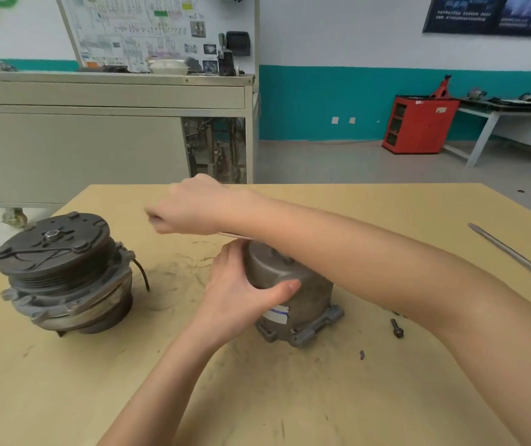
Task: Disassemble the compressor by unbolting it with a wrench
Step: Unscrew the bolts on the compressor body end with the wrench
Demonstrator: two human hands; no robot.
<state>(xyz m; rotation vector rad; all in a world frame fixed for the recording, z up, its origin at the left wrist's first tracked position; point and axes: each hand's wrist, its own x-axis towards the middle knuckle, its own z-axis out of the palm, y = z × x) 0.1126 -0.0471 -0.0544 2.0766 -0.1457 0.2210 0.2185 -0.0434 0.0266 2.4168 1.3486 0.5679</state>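
Gripping the grey compressor body (293, 284) with my left hand (241, 294), I have my fingers curled round its left side and my thumb laid across its near face. It stands upright about the middle of the bench (257, 397), with a white label low on its near side. My right arm crosses over its top. My right hand (193, 210) is balled into a fist beyond it and to the left, closed on the wrench (233, 235). Only a thin sliver of the wrench's handle shows under my wrist, and its head is hidden. The pulley and clutch assembly (61, 272) sits well apart near the bench's left edge, hub nut facing up. A loose bolt (397, 328) lies near the compressor's base on its right. A long-shafted tool (515, 255) lies by the right edge.
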